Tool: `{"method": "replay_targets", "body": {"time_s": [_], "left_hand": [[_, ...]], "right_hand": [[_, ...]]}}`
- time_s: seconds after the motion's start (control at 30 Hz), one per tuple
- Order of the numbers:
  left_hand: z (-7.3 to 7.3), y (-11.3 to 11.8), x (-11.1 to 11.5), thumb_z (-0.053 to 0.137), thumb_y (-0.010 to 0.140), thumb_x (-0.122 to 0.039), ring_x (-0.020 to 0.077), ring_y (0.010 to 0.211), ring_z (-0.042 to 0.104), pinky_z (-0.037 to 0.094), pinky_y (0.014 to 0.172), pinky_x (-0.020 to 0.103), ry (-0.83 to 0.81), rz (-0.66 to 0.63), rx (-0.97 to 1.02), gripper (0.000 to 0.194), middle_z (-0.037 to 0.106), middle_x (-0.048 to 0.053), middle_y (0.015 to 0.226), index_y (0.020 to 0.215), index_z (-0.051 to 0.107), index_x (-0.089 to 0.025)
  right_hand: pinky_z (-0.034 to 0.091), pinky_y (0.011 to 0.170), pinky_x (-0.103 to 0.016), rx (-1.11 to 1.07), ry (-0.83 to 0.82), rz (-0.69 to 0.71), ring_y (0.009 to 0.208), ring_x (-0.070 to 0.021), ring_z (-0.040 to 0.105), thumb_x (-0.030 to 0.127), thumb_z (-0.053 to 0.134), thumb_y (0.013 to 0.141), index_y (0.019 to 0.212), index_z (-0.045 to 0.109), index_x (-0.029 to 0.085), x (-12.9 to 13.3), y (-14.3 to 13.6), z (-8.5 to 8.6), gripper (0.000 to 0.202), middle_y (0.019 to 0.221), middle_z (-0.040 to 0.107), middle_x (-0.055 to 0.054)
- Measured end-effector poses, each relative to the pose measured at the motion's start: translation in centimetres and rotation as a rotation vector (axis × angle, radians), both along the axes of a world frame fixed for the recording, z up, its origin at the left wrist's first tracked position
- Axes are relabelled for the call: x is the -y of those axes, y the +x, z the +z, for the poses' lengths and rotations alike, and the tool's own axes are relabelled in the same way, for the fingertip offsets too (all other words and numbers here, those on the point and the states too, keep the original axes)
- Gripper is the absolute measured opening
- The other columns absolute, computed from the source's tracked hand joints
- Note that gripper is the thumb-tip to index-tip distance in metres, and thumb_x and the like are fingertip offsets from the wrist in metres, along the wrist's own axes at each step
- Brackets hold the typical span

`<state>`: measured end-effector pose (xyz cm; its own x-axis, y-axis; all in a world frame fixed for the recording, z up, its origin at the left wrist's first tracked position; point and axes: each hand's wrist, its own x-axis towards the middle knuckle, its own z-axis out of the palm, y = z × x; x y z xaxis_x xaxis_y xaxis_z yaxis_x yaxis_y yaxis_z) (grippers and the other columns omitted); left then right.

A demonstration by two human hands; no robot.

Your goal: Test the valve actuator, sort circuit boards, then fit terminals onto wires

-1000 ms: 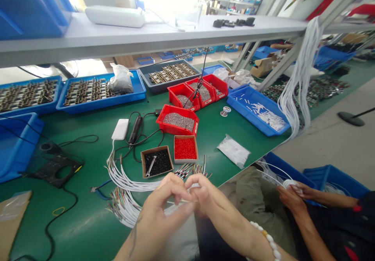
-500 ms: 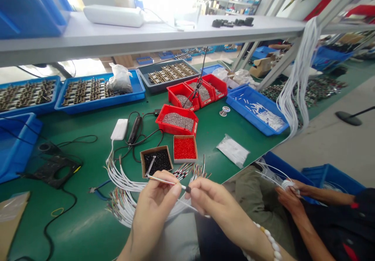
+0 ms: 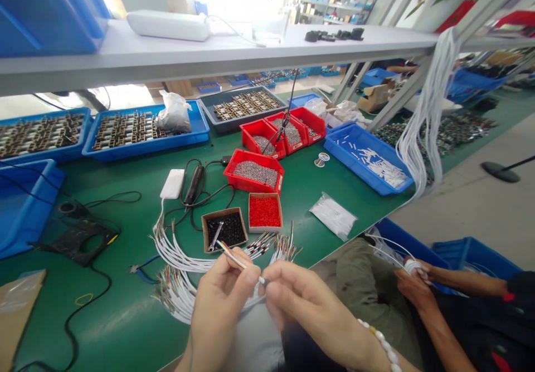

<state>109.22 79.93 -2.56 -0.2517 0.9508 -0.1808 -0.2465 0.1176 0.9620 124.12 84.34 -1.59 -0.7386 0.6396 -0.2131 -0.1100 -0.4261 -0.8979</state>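
My left hand [image 3: 225, 299] pinches a thin white cable [image 3: 239, 261] between thumb and fingers, its coloured wire ends sticking out toward the upper left. Close by, my right hand [image 3: 307, 308] has thumb and fingertips closed on a small dark piece [image 3: 264, 281] on that cable; the fingers partly cover it. Behind my hands lie bundles of white cables [image 3: 179, 291] with stripped coloured ends. A cardboard box of black parts [image 3: 229, 231] with a spanner [image 3: 216, 234] in it stands just beyond, beside a box of red parts [image 3: 265, 211].
Red bins of small metal parts [image 3: 256, 172] stand further back. A blue tray of white tubes [image 3: 368, 157], a solder spool [image 3: 321, 159] and a plastic bag [image 3: 333, 215] lie to the right. At right, a co-worker's hands [image 3: 413, 283] hold white cable. A shelf [image 3: 251, 54] spans above.
The cable in my hands has tilted more steeply, and its wire ends have shifted slightly right. My right fingers now cover more of the dark piece. The view has shifted slightly.
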Motion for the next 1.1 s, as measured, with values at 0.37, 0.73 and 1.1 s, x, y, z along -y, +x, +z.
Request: {"method": "replay_targets", "body": {"time_s": [0.37,0.73,1.1], "left_hand": [[-0.1,1.7,-0.6,0.073,0.077,-0.030,0.0123,0.073,0.061,0.050,0.068,0.020,0.017,0.187,-0.081,0.013,0.064,-0.002,0.075,0.077,0.063,-0.021],[-0.4,1.5,0.8,0.061,0.087,-0.015,0.0094,0.081,0.060,0.045,0.079,0.015,0.257,0.135,-0.410,0.016,0.064,-0.005,0.080,0.079,0.064,-0.027],[-2.4,-0.4,0.9,0.038,0.097,-0.037,0.0168,0.070,0.065,0.050,0.070,0.027,-0.100,-0.646,-0.593,0.032,0.070,0.003,0.078,0.114,0.061,-0.022]], "right_hand": [[0.027,0.051,-0.020,-0.038,-0.049,-0.119,0.051,-0.0081,0.036,0.051,0.059,0.089,0.108,0.047,0.017,0.2,-0.8,-1.0,0.041,0.059,0.053,0.005],[0.025,0.046,-0.017,-0.107,-0.024,-0.070,0.046,-0.0053,0.036,0.045,0.059,0.092,0.101,0.042,0.020,0.3,-0.2,-0.4,0.032,0.057,0.054,0.006],[0.046,0.066,-0.024,-0.081,0.163,-0.620,0.068,-0.0117,0.053,0.048,0.069,0.081,0.093,0.058,0.023,-6.2,2.0,-1.5,0.030,0.075,0.060,0.001]]}}
